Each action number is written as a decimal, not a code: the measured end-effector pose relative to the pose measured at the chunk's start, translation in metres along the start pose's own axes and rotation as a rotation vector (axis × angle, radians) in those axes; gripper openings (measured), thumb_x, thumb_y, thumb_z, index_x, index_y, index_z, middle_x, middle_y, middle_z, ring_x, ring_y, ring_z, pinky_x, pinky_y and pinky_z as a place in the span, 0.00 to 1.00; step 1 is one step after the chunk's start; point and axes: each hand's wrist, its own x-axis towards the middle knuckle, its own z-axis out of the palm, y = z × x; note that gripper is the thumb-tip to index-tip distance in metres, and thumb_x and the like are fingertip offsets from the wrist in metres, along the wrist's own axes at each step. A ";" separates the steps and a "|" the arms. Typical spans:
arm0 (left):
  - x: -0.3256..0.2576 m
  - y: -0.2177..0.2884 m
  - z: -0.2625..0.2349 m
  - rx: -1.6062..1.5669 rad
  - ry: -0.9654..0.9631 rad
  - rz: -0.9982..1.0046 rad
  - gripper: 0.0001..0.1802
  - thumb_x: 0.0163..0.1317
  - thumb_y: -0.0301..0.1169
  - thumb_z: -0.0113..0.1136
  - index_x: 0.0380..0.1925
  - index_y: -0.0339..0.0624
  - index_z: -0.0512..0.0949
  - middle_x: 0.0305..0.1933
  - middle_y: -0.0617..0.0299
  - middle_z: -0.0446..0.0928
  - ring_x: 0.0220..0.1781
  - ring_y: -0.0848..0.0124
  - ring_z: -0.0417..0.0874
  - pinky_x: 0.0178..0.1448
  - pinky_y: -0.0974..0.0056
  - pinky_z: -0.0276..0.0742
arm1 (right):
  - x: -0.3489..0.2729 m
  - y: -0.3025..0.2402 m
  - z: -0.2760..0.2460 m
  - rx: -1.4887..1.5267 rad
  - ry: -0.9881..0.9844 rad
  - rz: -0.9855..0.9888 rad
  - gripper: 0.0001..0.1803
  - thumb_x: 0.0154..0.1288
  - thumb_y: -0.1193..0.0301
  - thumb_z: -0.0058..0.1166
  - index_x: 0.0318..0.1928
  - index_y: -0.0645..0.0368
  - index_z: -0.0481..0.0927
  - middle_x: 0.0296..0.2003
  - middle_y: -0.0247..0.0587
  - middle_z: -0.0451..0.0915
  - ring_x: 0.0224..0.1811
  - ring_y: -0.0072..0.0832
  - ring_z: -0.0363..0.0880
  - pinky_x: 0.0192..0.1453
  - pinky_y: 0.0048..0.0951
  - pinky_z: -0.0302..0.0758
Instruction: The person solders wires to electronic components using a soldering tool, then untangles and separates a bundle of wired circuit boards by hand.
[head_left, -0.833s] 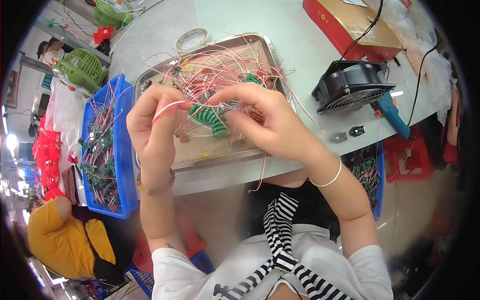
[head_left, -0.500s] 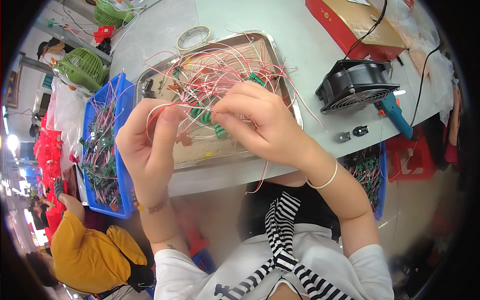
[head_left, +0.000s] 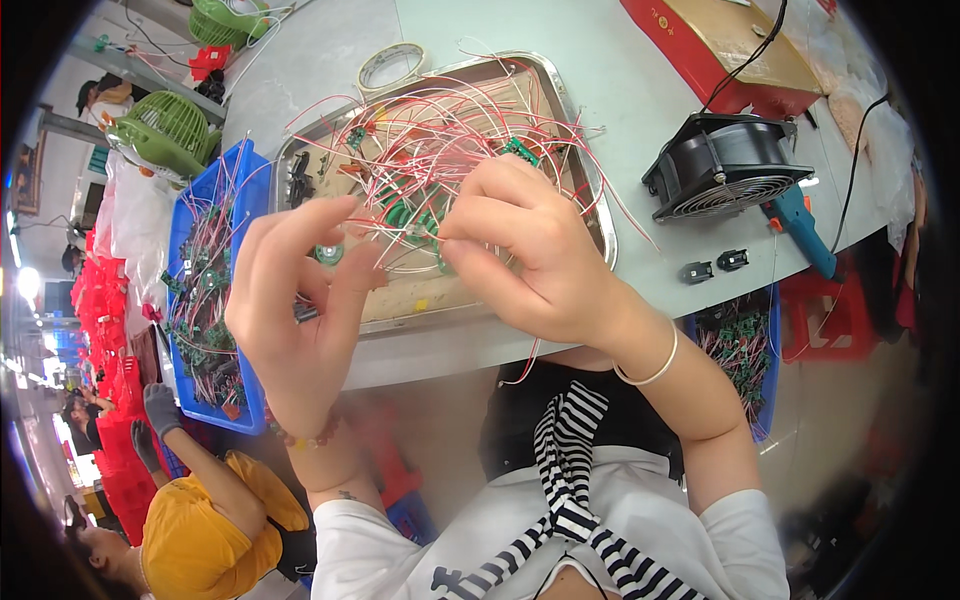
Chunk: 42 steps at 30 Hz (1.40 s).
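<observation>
Both hands up over the metal tray (head_left: pixel 590 190) on the grey worktop (head_left: pixel 330 60). Right hand (head_left: pixel 540 250) has fingers closed in a pinch on thin red & white wires (head_left: pixel 450 130), just above a green coil part (head_left: pixel 405 215) in the tray. Left hand (head_left: pixel 295 310) is half open, thumb & forefinger spread, a wire strand running across to it; can't tell if it really grips it, prob. only touching. The wire tangle w/ small green boards fills most of the tray.

At 9 o'clock from the tray, touching its side: blue bin (head_left: pixel 215 400) packed w/ wired boards. At 12, a tape roll (head_left: pixel 390 65). At 3, a black fan (head_left: pixel 725 170), w/ a blue-handled tool (head_left: pixel 805 230) just beside it & two small black clips (head_left: pixel 715 268) near. At 1–2, a red box (head_left: pixel 730 50). Green fan (head_left: pixel 165 130) at 10. A second blue bin (head_left: pixel 745 350) at 4–5, below worktop edge. A person in a yellow top (head_left: pixel 200 530) sits at 7.
</observation>
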 end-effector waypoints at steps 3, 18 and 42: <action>0.003 -0.004 0.001 0.117 -0.035 0.239 0.09 0.54 0.15 0.64 0.35 0.36 0.81 0.34 0.61 0.76 0.19 0.82 0.72 0.20 0.76 0.62 | 0.000 0.000 -0.005 0.012 -0.061 -0.002 0.03 0.58 0.76 0.54 0.30 0.63 0.77 0.29 0.40 0.73 0.34 0.36 0.70 0.39 0.33 0.67; -0.007 0.001 0.011 0.040 -0.108 0.125 0.08 0.53 0.15 0.62 0.30 0.38 0.76 0.28 0.64 0.71 0.18 0.79 0.66 0.22 0.74 0.60 | -0.004 0.003 -0.006 -0.036 -0.147 0.018 0.06 0.61 0.70 0.50 0.30 0.58 0.75 0.29 0.38 0.72 0.37 0.35 0.72 0.44 0.37 0.64; -0.015 0.004 0.010 -0.035 -0.229 0.108 0.07 0.54 0.15 0.61 0.31 0.37 0.75 0.30 0.61 0.73 0.21 0.76 0.72 0.25 0.72 0.66 | -0.002 -0.001 -0.005 0.027 -0.021 0.020 0.04 0.60 0.75 0.61 0.36 0.56 0.85 0.29 0.32 0.85 0.23 0.26 0.77 0.50 0.30 0.72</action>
